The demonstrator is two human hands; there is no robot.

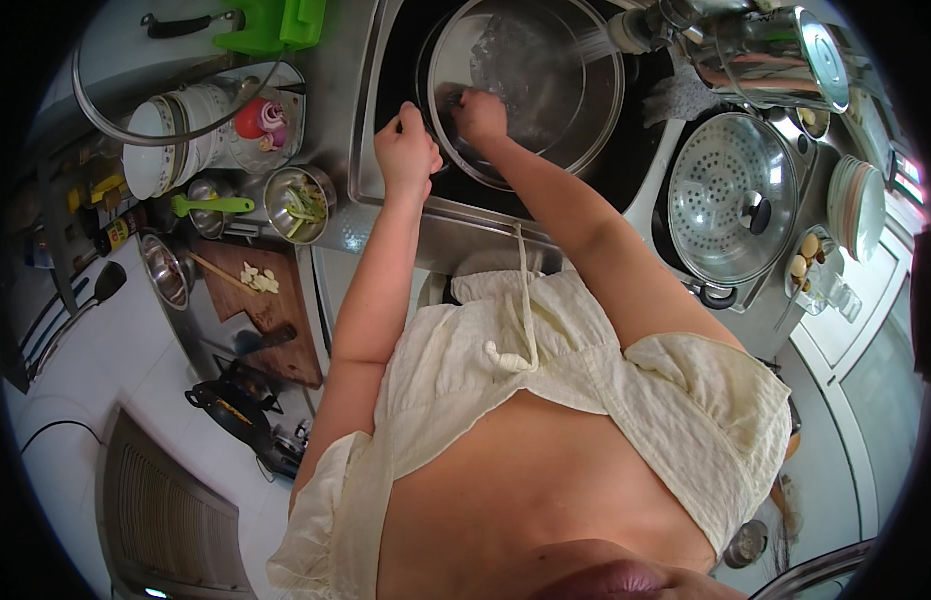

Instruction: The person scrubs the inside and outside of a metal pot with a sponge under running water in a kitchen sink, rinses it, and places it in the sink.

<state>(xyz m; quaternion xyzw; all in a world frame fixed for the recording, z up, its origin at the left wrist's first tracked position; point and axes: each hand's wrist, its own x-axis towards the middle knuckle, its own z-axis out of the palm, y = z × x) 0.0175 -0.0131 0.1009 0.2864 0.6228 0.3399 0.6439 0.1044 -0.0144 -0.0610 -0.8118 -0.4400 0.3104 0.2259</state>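
Note:
A large round stainless steel pan (537, 161) sits in the dark-bottomed sink (394, 67), with water in it. From the faucet (634, 31) at the upper right, a spray of water runs into the pan. My left hand (409, 154) is curled closed on the pan's left edge; the exact grip is partly hidden. Inside the pan, near its left wall, is my right hand (480, 116) with bent fingers. A dark patch shows at those fingertips, and I cannot tell whether it is a held thing or a reflection.
Right of the sink stands a steamer pot with a glass lid (735, 195). Stacked bowls (173, 142) and a metal bowl of cut greens (304, 206) are left. A cutting board (304, 352) bears chopped garlic (260, 278) and a cleaver (248, 337). A wok (229, 412) is lower left.

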